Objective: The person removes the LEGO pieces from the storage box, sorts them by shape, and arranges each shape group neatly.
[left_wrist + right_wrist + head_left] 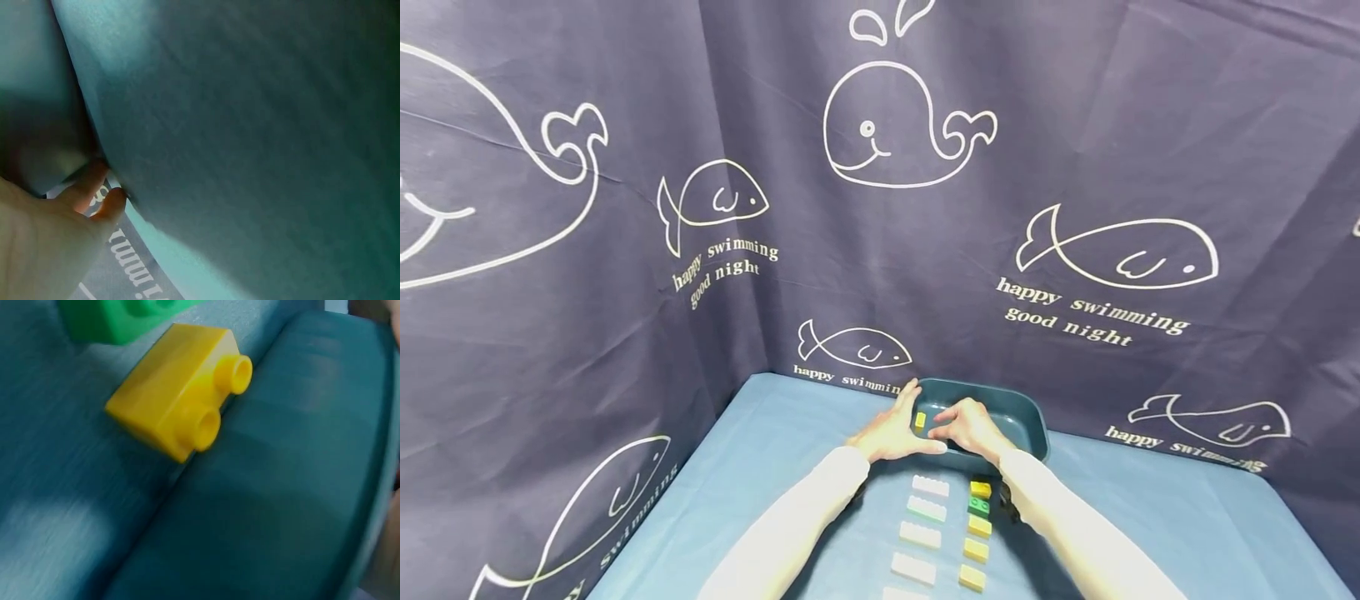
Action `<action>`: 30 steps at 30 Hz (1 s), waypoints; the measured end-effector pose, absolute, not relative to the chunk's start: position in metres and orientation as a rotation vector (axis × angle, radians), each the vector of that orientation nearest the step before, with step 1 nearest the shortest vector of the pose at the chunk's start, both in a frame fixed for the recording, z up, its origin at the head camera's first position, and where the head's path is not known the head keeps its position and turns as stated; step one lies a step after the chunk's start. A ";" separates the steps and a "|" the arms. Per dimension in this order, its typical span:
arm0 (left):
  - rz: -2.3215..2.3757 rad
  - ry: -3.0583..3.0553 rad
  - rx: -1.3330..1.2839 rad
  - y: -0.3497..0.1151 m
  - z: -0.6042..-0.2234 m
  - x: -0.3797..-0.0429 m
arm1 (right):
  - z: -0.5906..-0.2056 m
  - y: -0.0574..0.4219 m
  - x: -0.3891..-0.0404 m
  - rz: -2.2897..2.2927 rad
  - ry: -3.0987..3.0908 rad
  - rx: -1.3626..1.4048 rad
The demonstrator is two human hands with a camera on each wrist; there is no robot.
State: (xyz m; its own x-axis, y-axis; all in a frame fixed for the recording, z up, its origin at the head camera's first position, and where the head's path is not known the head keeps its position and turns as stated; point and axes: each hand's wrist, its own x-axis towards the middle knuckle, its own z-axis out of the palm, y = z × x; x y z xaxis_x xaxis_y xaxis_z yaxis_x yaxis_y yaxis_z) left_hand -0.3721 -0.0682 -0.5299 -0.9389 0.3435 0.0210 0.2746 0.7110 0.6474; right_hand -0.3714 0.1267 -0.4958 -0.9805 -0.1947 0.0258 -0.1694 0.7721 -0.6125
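A dark teal bin (1026, 408) stands at the back of the table. My left hand (891, 433) spans its left end, fingers straight at the far rim and thumb along the front. In the left wrist view, its fingertips (112, 203) touch the dark bin wall. My right hand (973, 429) reaches over the front rim, with its fingers bent inside the bin; I cannot tell whether they hold anything. A small yellow toy brick (921, 420) lies inside, near the left end. Outside the front wall, a two-stud yellow brick (172, 387) lies beside a green brick (119, 319).
Two columns of toy bricks run toward me in front of the bin. Pale bricks (921, 535) form the left one; yellow bricks (976, 550) and the green brick (978, 506) form the right. Dark printed cloth (880, 250) hangs behind the blue tabletop (760, 467).
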 end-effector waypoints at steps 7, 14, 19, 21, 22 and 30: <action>1.046 2.807 0.528 -0.065 -0.530 -0.373 | -0.502 0.116 -0.380 -0.982 2.913 -0.280; 1.049 2.790 0.530 -0.068 -0.523 -0.371 | -0.507 0.109 -0.390 -0.976 2.909 -0.314; 1.056 2.783 0.527 -0.069 -0.523 -0.370 | -0.510 0.105 -0.393 -0.977 2.896 -0.342; 1.054 2.780 0.520 -0.070 -0.524 -0.370 | -0.511 0.103 -0.395 -0.978 2.896 -0.347; 1.052 2.780 0.516 -0.070 -0.525 -0.370 | -0.511 0.102 -0.396 -0.972 2.906 -0.350; 1.048 2.801 0.519 -0.072 -0.529 -0.373 | -0.518 0.098 -0.404 -0.972 2.927 -0.362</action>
State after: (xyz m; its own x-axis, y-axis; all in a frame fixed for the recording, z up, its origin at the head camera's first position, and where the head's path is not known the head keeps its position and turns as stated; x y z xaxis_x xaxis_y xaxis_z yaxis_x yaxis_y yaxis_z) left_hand -0.3731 -0.0716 -0.5290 -0.9360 0.3514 0.0197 0.2780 0.7037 0.6538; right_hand -0.4035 0.0984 -0.5181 -0.9722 -0.2309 0.0392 -0.2085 0.7771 -0.5939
